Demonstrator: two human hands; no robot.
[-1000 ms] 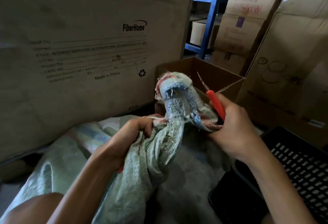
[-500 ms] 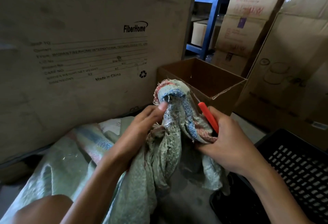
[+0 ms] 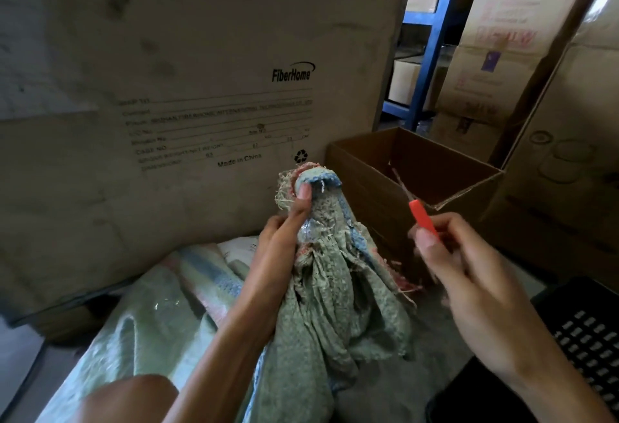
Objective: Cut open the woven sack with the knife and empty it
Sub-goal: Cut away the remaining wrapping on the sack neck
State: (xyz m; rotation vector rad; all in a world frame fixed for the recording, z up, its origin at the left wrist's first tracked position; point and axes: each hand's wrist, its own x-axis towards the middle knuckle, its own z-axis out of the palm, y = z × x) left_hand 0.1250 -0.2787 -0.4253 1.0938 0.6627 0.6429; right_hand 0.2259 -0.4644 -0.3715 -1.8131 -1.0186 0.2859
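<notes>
A pale green woven sack (image 3: 338, 305) with blue and pink stripes lies in front of me, its neck bunched and standing upright. My left hand (image 3: 284, 235) grips that neck from the left, thumb pressed near the frayed top (image 3: 308, 178). My right hand (image 3: 469, 281) is off to the right of the sack, apart from it, holding a small knife (image 3: 422, 218) by its red handle. The thin blade points up and left, blurred against the open box behind it.
A large FiberHome carton (image 3: 201, 87) stands close behind the sack. An open brown cardboard box (image 3: 355, 167) sits right of the sack's top. A black slotted crate (image 3: 589, 339) is at the lower right. Stacked cartons (image 3: 495, 53) and blue shelving (image 3: 432, 40) fill the back right.
My right hand with the knife has pulled away from the sack's neck to the right. My left hand has slid higher up the neck, thumb now at the frayed top.
</notes>
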